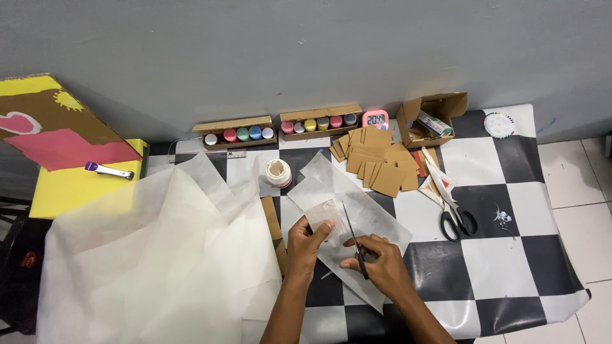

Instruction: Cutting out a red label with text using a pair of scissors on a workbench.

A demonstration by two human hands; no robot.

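Note:
My left hand [305, 245] pinches a small square piece of translucent white paper [326, 215] and holds it up over a larger sheet of the same paper [357, 210] lying on the table. Just to its right, my right hand [377, 260] grips a thin dark blade-like tool [354, 240]. The tool's tip points up toward the small piece's right edge. Both hands hover above the black-and-white checkered table cover [510, 255].
A big crumpled heap of white tissue paper [159, 255] fills the left. A glue pot [278, 172], stacked brown card squares [373, 159], black-handled scissors [454, 213], two paint-pot boxes [239, 132], a pink timer [375, 119] and an open carton [428, 121] stand behind.

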